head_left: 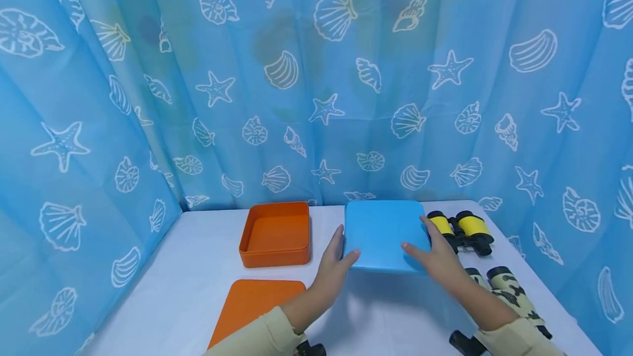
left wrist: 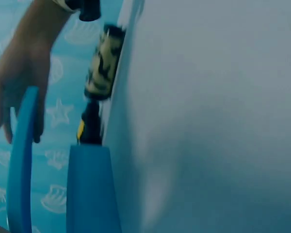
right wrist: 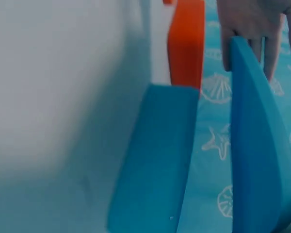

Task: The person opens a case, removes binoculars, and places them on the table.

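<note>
Two hands hold the blue lid (head_left: 383,235) just above the blue box (right wrist: 155,160), left hand (head_left: 332,269) and right hand (head_left: 436,257) with fingers curled on its edges. I judge it mid-move, not seated. Beside it, the orange box (head_left: 276,234) stands open, its orange lid (head_left: 252,306) on the desk (head_left: 198,268).

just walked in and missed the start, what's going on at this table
A person holds a blue lid with both hands, the left hand on its left edge and the right hand on its right. The wrist views show the lid raised above a blue box. An open orange box and its orange lid sit to the left; yellow binoculars and camouflage binoculars lie to the right.
</note>
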`<state>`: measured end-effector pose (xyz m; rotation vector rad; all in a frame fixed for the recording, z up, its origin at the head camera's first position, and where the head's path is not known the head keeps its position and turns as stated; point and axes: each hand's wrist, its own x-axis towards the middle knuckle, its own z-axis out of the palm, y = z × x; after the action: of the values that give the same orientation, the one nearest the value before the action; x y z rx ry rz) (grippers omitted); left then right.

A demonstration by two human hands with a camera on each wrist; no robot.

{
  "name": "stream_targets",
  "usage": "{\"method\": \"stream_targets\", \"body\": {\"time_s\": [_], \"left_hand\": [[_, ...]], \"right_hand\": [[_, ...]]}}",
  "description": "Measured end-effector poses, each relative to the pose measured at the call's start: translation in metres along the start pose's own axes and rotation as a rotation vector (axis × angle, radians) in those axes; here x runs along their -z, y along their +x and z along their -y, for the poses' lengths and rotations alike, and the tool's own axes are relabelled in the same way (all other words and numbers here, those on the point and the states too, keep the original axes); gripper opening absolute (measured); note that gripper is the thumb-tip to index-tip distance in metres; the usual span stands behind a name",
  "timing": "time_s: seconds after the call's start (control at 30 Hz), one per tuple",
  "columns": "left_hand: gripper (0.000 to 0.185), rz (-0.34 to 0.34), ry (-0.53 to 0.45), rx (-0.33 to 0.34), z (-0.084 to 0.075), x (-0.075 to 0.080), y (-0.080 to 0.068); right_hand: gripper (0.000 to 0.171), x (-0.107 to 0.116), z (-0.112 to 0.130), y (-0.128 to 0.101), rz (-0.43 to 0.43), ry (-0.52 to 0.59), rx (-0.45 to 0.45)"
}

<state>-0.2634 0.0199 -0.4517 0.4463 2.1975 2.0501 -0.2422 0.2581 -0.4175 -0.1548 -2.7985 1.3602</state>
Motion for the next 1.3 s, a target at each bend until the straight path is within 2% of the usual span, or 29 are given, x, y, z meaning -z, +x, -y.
{"method": "stream_targets", "body": {"time_s": [0.17,0.33,0.47,0.6,0.9,1.13,1.3], "left_hand": [[0.071,-0.047,0.074,0.020,0.007,-0.004,0.028],[0.073,-0.055,0.182,0.030,0.014,-0.006,0.052],[0.073,-0.068,0.257,0.021,0.017,-0.008,0.066],[0.073,-0.083,0.288,0.019,0.019,-0.011,0.075],[0.072,-0.089,0.335,0.030,0.029,-0.017,0.083],[0.072,-0.049,0.384,0.028,0.033,-0.018,0.076],[0.072,-0.006,0.452,-0.009,0.036,-0.016,0.069]], "right_hand": [[0.093,-0.003,0.005,0.036,-0.015,0.033,-0.002],[0.084,-0.012,-0.002,0.072,-0.033,0.033,-0.003],[0.080,-0.018,-0.009,0.094,-0.034,0.015,0.017],[0.081,-0.021,-0.016,0.109,-0.024,0.005,0.010],[0.079,-0.026,-0.026,0.120,0.003,-0.048,-0.035],[0.080,-0.023,-0.030,0.112,0.012,-0.096,-0.037],[0.080,-0.021,-0.034,0.104,0.039,-0.131,-0.004]]}}
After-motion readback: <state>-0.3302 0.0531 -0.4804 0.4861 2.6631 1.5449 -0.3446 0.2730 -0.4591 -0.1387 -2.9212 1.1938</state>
